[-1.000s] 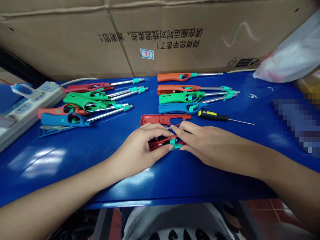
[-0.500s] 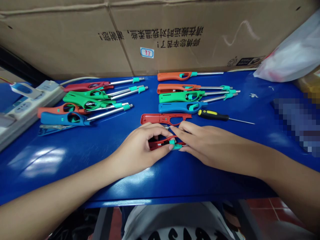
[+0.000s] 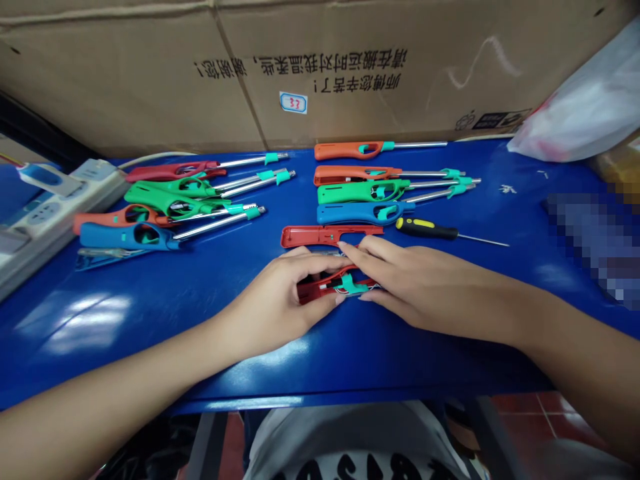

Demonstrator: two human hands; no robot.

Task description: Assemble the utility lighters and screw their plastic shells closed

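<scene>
On the blue table (image 3: 150, 313) my left hand (image 3: 280, 297) grips an opened red lighter body (image 3: 325, 288) with a teal trigger. The fingers curl over its left end. From the right, my right hand (image 3: 415, 283) pinches the same piece by the trigger, fingers pressed together over it. Just beyond my fingers lies a separate red half-shell (image 3: 325, 235). A yellow-and-black screwdriver (image 3: 430, 230) rests to the right of that shell.
A row of several assembled long-nosed lighters (image 3: 370, 193) lies behind the hands. Another heap of lighters (image 3: 170, 200) sits at the left. A white power strip (image 3: 45, 213) is at the far left, cardboard boxes (image 3: 320, 73) at the back, a plastic bag (image 3: 585, 113) at the right.
Both hands stayed on the red lighter body; my right fingers shifted slightly left over the teal trigger. Little else moved.
</scene>
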